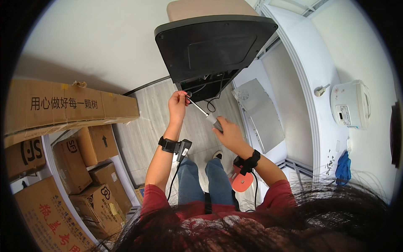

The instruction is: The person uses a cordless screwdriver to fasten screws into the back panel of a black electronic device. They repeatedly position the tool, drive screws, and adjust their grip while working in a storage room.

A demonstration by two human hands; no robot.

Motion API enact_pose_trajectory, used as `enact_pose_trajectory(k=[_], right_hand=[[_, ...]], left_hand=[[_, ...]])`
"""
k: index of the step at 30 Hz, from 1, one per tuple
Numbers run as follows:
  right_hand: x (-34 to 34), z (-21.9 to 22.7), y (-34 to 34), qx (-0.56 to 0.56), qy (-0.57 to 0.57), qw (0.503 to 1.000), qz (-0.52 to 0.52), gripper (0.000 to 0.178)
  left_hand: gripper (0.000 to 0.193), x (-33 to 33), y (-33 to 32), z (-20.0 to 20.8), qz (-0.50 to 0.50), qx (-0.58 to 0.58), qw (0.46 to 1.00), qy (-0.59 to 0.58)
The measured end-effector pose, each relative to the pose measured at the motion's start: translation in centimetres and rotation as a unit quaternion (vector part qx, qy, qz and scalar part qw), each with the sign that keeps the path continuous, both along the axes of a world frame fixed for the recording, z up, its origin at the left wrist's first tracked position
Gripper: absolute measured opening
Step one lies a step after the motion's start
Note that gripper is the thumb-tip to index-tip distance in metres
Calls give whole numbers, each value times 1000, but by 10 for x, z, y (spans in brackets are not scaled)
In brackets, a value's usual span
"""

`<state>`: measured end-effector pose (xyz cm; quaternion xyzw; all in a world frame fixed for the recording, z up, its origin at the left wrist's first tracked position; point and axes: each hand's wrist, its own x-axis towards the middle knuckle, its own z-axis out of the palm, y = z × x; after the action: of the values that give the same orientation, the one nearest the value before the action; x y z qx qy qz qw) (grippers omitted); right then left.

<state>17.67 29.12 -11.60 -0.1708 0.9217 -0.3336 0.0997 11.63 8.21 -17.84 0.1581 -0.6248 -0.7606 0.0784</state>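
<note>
My right hand (228, 133) is wrapped around the grey handle of a screwdriver (198, 107). Its metal shaft slants up and left, ending at the fingertips of my left hand (178, 104). Those fingers are pinched together beside a small dark round part (189, 94); what lies between them is too small to make out. Just beyond both hands stands a black appliance (216, 46) with a tan top. Its lower part is uncovered, and dark wires (212, 105) hang out of it. Each wrist carries a black strap with a small device.
Cardboard boxes (75, 103) fill the shelving on the left. A flat metal panel (262, 113) leans against the white shelf at right. On that shelf are a white rice cooker (350, 104) and a blue glove-like item (343, 168). A red-orange object (242, 179) is below my right wrist.
</note>
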Motion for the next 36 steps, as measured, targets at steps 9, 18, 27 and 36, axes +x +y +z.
enact_pose_trajectory(k=[9, 18, 27, 36], right_hand=[[-4, -5, -14, -7, -6, 1000, -11, 39], [0, -43, -45, -63, -35, 991, -109, 45], [6, -55, -63, -94, 115, 979, -136, 40], [5, -68, -57, -40, 345, 935, -69, 35]], left_hand=[[12, -12, -9, -17, 19, -36, 999, -6], [43, -33, -52, -43, 56, -344, 937, -35], [48, -78, -67, -72, -15, -419, 897, 137], [36, -88, -61, -104, 71, -357, 898, 246]])
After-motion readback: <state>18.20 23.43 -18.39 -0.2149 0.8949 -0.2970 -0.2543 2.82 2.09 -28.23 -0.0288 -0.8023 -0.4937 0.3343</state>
